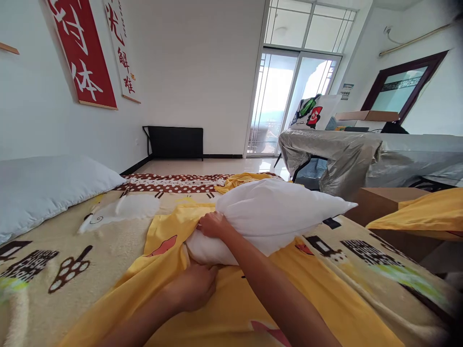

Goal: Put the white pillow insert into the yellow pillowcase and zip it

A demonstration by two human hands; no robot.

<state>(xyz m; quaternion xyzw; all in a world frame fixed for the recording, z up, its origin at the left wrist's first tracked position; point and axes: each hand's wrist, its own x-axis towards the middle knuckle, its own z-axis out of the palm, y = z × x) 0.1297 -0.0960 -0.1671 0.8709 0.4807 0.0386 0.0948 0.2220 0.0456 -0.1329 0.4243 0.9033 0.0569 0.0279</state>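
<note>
A plump white pillow [275, 205] lies in front of me, its near left end at the opening of a yellow pillowcase [231, 308] with red patches. My right hand [213, 225] reaches across and is closed on the pillow's left end, right beside the raised yellow edge. Below it, my left hand [198, 286] is curled into a grip at the pillowcase's edge, just under the pillow. Its fingertips are partly hidden by cloth. The pillowcase spreads toward me beneath both forearms.
A patterned beige blanket [119, 255] covers the bed. Another white pillow [47, 193] rests at the left. At the right are a yellow cushion [427, 212], a cardboard box [387, 197] and a table with a silvery cover [336, 149]. A black folded frame [176, 142] leans on the far wall.
</note>
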